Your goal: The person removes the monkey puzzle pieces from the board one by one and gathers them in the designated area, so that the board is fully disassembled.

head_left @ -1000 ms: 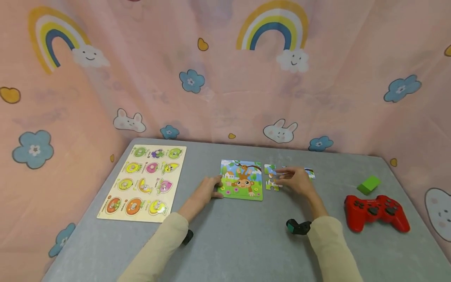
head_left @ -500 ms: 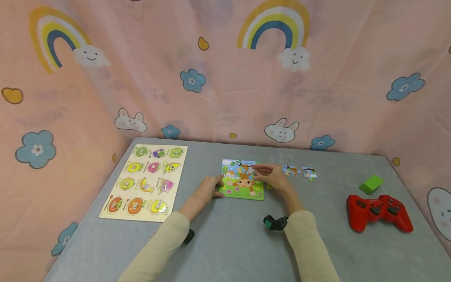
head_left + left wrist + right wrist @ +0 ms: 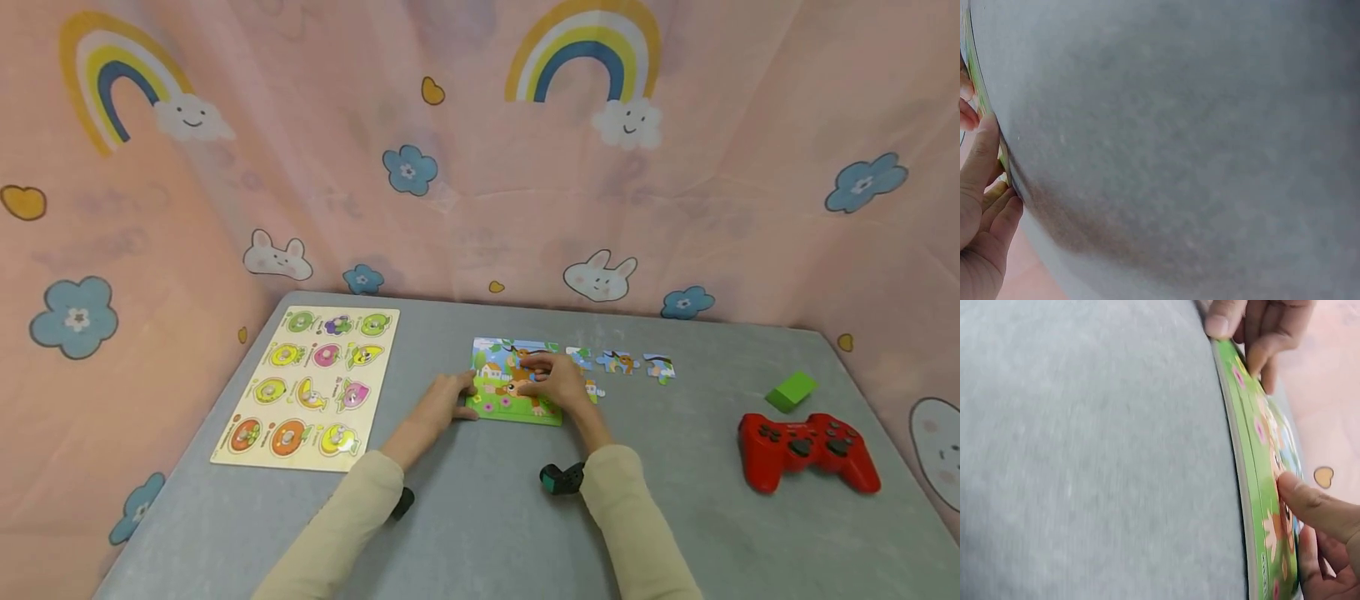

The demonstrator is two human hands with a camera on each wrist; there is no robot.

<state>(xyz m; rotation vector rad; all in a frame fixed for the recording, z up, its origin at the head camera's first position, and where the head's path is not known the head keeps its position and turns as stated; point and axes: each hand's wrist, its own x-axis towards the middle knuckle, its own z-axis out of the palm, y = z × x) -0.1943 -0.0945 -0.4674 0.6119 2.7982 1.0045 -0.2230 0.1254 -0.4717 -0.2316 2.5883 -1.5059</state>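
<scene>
The square monkey puzzle board lies flat on the table. My left hand grips its left edge near the lower corner, the thumb at the near side; the left wrist view shows this hand at the thin edge of the board. Over the board's right half is my right hand. In the right wrist view, the thumb of this hand touches the monkey picture on the board, with no loose piece visible in its fingers. Loose puzzle pieces lie right of the board, one partly hidden by my right hand.
A fruit knob puzzle board lies at the left of the grey table. At the right are a green block and a red game controller. A patterned pink curtain hangs behind the table.
My right hand has moved left from the loose pieces onto the right half of the monkey board, uncovering the pieces at the right. My left hand stays at the board's left edge.
</scene>
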